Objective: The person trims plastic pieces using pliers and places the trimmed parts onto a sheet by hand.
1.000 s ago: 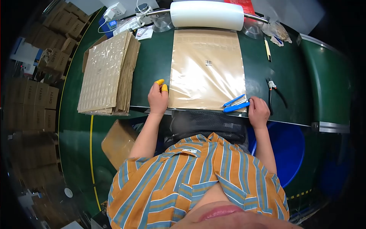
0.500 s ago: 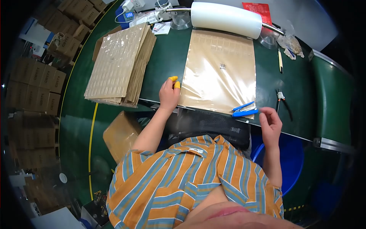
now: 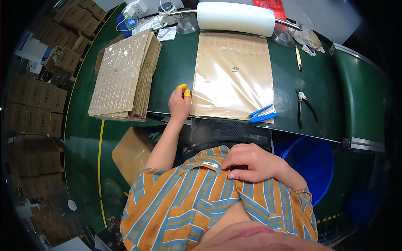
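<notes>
My left hand (image 3: pixel 180 104) rests at the front edge of the green table, beside the left edge of a brown sheet under clear film (image 3: pixel 232 83). Yellow finger cots cover two of its fingertips, which are slightly apart with nothing visible between them. My right hand (image 3: pixel 255 163) lies against the front of my striped shirt (image 3: pixel 201 184). Its fingers are bent onto the cloth and the thumb is a little apart from them. A blue-handled stapler-like tool (image 3: pixel 263 115), its two arms spread, lies on the sheet's lower right corner.
A white film roll (image 3: pixel 234 19) on a metal bar spans the back. A stack of brown sheets (image 3: pixel 121 75) stands left. Cutting pliers (image 3: pixel 305 106) and a yellow utility knife (image 3: pixel 298 58) lie right, near a green conveyor belt (image 3: pixel 360 96). A blue bin (image 3: pixel 312 167) stands below.
My right hand has left the spot beside the blue tool and come back to my shirt front. My left hand stays by the sheet's edge. The whole view has shifted slightly.
</notes>
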{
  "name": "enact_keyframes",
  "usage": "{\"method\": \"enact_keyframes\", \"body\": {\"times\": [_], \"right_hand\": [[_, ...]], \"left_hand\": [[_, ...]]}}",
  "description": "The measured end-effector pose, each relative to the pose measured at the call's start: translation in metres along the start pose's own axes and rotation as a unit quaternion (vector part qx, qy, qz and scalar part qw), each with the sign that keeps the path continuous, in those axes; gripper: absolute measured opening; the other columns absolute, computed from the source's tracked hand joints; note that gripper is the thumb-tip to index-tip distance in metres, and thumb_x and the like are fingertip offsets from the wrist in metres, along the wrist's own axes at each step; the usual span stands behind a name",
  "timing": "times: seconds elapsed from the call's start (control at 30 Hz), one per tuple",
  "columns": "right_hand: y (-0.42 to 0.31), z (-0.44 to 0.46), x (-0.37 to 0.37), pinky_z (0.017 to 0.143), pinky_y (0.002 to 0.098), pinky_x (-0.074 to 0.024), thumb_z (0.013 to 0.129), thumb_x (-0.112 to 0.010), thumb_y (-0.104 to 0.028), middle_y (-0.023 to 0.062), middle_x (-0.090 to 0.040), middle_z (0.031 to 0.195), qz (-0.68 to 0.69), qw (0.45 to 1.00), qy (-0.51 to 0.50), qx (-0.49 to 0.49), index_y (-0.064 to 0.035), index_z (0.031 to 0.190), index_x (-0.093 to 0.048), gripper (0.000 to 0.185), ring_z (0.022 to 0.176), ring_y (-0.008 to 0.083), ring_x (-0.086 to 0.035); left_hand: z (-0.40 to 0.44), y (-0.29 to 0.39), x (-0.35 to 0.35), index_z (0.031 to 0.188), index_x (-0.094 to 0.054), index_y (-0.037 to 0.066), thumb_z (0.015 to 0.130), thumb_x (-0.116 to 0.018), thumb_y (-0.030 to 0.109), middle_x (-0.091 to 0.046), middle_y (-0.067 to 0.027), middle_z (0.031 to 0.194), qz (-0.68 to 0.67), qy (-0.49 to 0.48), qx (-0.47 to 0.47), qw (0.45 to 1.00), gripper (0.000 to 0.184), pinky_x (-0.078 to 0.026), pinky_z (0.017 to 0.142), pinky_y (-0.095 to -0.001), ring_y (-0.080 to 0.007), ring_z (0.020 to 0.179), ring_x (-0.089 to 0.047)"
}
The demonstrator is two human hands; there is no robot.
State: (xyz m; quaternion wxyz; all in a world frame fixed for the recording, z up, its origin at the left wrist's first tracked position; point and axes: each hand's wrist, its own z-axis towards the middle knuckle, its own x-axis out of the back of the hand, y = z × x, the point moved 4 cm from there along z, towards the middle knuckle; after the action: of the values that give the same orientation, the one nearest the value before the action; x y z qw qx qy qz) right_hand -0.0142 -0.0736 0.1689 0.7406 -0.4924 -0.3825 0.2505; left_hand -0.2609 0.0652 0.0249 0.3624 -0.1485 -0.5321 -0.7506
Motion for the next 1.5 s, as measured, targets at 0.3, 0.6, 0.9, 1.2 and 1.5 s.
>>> {"method": "enact_keyframes", "body": {"times": [0.3, 0.6, 0.9, 1.2, 1.5], "right_hand": [[-0.012, 0.009, -0.007, 0.081, 0.0354, -0.0443, 0.078, -0.074, -0.011, 0.0031, -0.057, 0.095, -0.036, 0.997, -0.034, 0.064, -0.0132, 0.1, -0.069, 0.023, 0.091, 0.0221, -0.053], [-0.013, 0.008, -0.007, 0.078, 0.035, -0.0431, 0.077, -0.073, -0.01, 0.0044, -0.054, 0.095, -0.034, 0.998, -0.04, 0.047, -0.0142, 0.092, -0.069, 0.016, 0.089, 0.0215, -0.052], [-0.008, 0.004, -0.006, 0.078, 0.0354, -0.0439, 0.078, -0.072, -0.008, 0.0075, -0.054, 0.097, -0.019, 0.995, -0.063, 0.071, -0.0137, 0.09, -0.068, 0.014, 0.091, 0.024, -0.052], [-0.006, 0.0, 0.004, 0.08, 0.0337, -0.0453, 0.078, -0.072, -0.008, 0.0062, -0.055, 0.098, 0.024, 0.999, 0.01, 0.042, -0.0118, 0.091, -0.07, 0.014, 0.09, 0.0225, -0.054], [0.004, -0.016, 0.024, 0.071, 0.0291, -0.0492, 0.08, -0.07, -0.008, 0.0066, -0.057, 0.094, 0.013, 0.99, 0.14, -0.015, -0.0053, 0.092, -0.071, 0.013, 0.085, 0.0172, -0.058]], "left_hand": [[0.0, 0.001, 0.0, 0.101, -0.061, 0.001, 0.086, -0.058, 0.01, -0.065, -0.0157, 0.09, 0.004, 0.006, -0.008, 1.0, 0.018, -0.051, 0.074, -0.0408, -0.0327, 0.083, -0.063], [0.001, 0.0, -0.001, 0.101, -0.062, 0.001, 0.086, -0.058, 0.009, -0.065, -0.0161, 0.091, 0.0, 0.005, -0.008, 1.0, 0.017, -0.051, 0.075, -0.0401, -0.0329, 0.083, -0.063], [0.001, -0.001, -0.002, 0.101, -0.061, 0.0, 0.085, -0.058, 0.008, -0.065, -0.017, 0.093, -0.006, 0.004, 0.006, 1.0, 0.018, -0.051, 0.076, -0.0401, -0.0333, 0.084, -0.063], [0.002, -0.003, -0.003, 0.101, -0.061, 0.0, 0.086, -0.058, 0.009, -0.066, -0.0166, 0.092, 0.005, 0.003, 0.007, 1.0, 0.018, -0.051, 0.075, -0.0407, -0.0335, 0.084, -0.063], [0.002, -0.002, 0.0, 0.101, -0.061, 0.001, 0.086, -0.058, 0.009, -0.065, -0.0162, 0.092, 0.009, 0.004, 0.0, 1.0, 0.018, -0.051, 0.075, -0.0416, -0.0334, 0.085, -0.063]]}}
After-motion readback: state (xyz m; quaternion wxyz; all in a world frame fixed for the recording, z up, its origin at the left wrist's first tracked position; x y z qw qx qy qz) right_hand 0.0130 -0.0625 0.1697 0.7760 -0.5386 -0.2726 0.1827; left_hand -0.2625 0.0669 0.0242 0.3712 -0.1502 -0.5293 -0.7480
